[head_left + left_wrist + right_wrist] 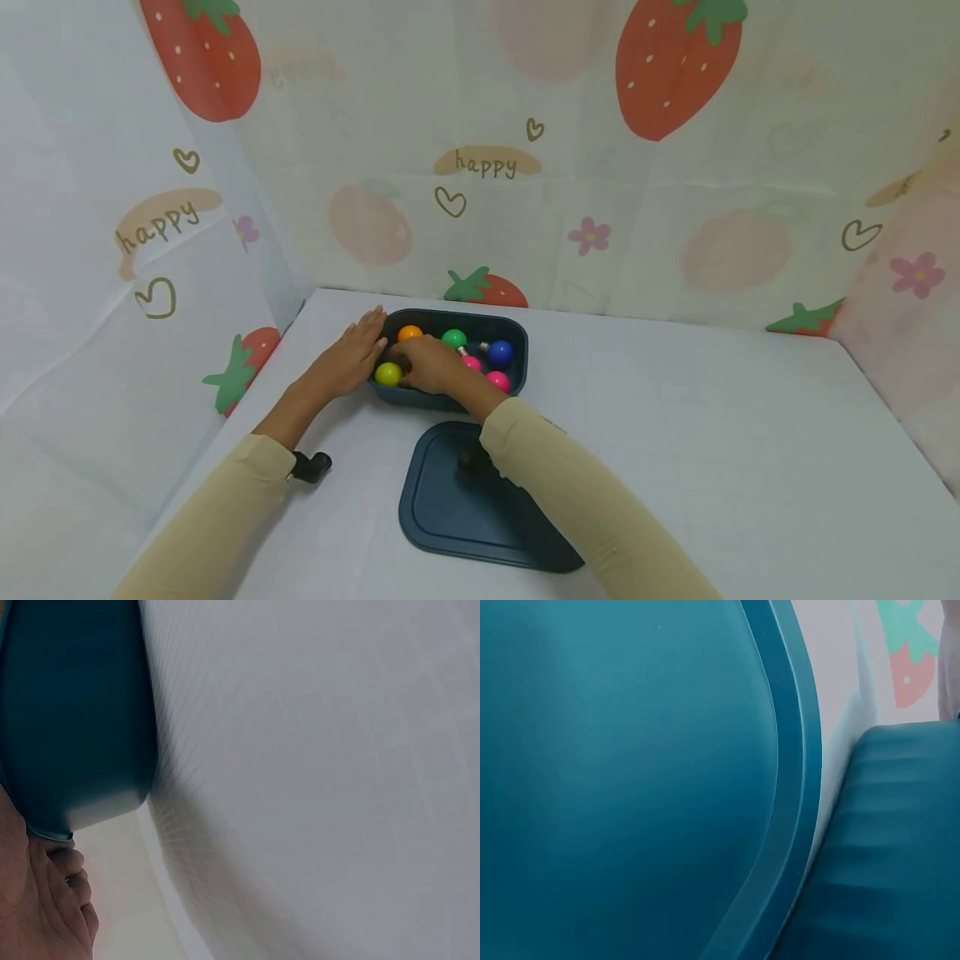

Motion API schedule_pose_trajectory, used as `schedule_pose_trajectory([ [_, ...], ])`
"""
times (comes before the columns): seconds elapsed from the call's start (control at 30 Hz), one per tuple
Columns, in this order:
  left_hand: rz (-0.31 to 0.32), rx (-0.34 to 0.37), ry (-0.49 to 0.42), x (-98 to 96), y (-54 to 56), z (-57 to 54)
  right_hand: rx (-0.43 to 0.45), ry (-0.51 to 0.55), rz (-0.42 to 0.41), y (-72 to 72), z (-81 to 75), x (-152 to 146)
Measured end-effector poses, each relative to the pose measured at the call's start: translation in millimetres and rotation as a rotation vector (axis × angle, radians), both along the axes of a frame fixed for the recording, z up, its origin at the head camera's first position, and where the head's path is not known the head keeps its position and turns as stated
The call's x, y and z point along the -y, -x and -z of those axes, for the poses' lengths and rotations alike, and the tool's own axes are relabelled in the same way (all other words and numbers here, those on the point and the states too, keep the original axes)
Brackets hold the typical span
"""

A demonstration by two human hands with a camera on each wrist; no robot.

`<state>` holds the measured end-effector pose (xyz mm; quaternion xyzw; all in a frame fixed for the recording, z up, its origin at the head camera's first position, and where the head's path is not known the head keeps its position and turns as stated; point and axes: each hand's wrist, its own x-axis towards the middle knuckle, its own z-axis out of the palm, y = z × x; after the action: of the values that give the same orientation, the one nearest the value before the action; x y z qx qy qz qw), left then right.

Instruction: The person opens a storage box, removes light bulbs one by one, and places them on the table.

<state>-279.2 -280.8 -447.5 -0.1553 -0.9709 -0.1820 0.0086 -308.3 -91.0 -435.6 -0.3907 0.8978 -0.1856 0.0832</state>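
Observation:
A dark blue box [450, 402] holds several small coloured light bulbs, some with metal screw bases showing. Among them are a yellow bulb [388, 373], an orange bulb [409, 332], a green bulb [453, 337], a blue bulb [500, 353] and a pink bulb [498, 381]. My left hand [349, 357] rests along the box's left end with its fingers straight. Inside the box, my right hand [429, 364] reaches down beside the yellow bulb, fingers bent; whether it grips anything is hidden. The left wrist view shows the left palm [45, 900] against the box wall [82, 712].
In front of the box a dark blue lid [465, 517] lies on the white-covered table [712, 467], partly under the right forearm. Behind and at the sides stand cloth walls [652, 250] printed with strawberries.

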Motion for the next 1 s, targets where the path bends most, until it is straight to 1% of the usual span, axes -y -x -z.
schedule_pose_trajectory([
  [0.1, 0.002, -0.006, -0.007, 0.5, 0.0, -0.5, 0.003, 0.004, -0.005, -0.4, -1.1, 0.2],
  [0.27, -0.007, 0.010, 0.010, 1.5, 1.0, 0.0, 0.004, 0.011, 0.002, -1.0, -3.0, 0.4],
  [0.57, -0.014, 0.002, 0.029, 1.1, 2.3, 1.8, -0.029, 0.051, 0.023, -3.2, -6.0, -7.8],
  [0.73, -0.020, 0.003, 0.044, 1.0, 2.2, 0.8, -0.048, 0.056, 0.024, -5.2, -14.4, -18.6],
  [0.87, -0.028, -0.002, 0.060, 1.9, 2.4, 1.1, -0.064, 0.059, 0.050, -5.4, -22.8, -31.2],
  [1.0, -0.027, -0.004, 0.063, 1.5, 3.7, 1.3, -0.070, 0.085, 0.071, -4.0, -29.9, -48.0],
])
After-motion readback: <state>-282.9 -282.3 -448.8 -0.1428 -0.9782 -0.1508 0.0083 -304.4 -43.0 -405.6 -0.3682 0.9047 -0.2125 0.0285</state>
